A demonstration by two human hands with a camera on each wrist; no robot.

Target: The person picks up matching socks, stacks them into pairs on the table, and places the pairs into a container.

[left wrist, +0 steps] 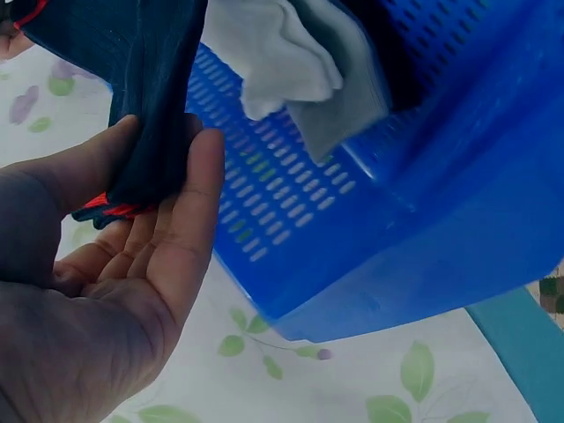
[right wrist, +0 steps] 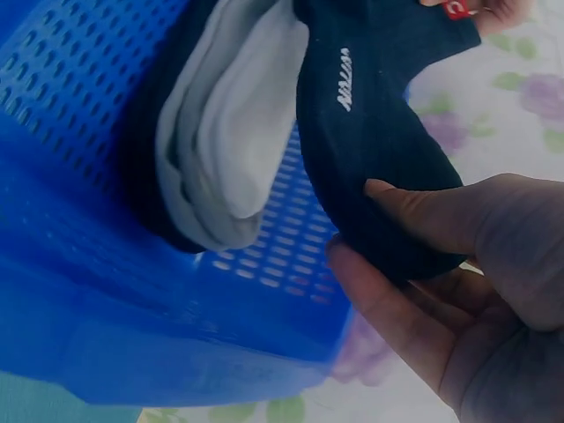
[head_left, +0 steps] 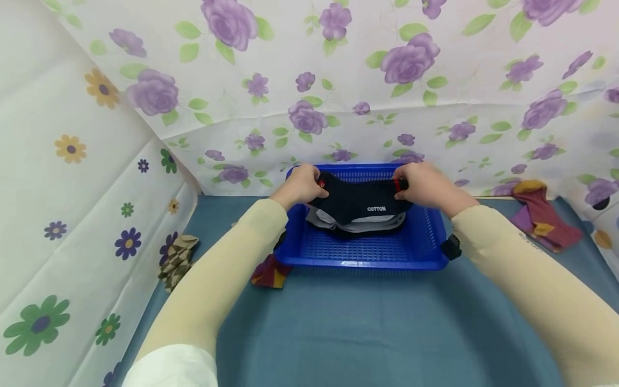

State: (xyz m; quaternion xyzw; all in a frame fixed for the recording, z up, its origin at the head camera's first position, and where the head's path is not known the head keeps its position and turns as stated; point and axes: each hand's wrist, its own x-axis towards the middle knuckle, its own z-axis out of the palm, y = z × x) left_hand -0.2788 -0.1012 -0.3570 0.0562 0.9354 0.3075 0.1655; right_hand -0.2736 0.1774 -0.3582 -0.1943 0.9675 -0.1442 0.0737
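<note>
We see both hands at work over the blue perforated plastic basket (head_left: 358, 264), which stands at the far edge of the worktop (head_left: 377, 328). The navy sock (head_left: 355, 196) lettered COTTON spans the basket's far half; the left hand (head_left: 302, 185) pinches one red-trimmed end between thumb and fingers, and the right hand (head_left: 420, 183) pinches the other. Below and partly hidden, we find layered grey and white socks (head_left: 377, 224); whether the navy fabric touches them we cannot tell. We judge the chief hazard to be uneven release: should one pinch loosen first, the unsupported middle, which sags between the hands, could twist or fold under itself. Lowered too near the basket's far edge, the sock could drape over the rim or miss the layers beneath. We also note that these layers are loose and slightly offset, so a dragging fingertip could pull the white one askew. A forearm swung low might catch the basket's near left corner, beside which lies a maroon-and-yellow sock (head_left: 271, 273). Toward the worktop's right edge, the maroon, purple and yellow socks (head_left: 556, 220) lie well apart from the basket and seem at little risk.
</note>
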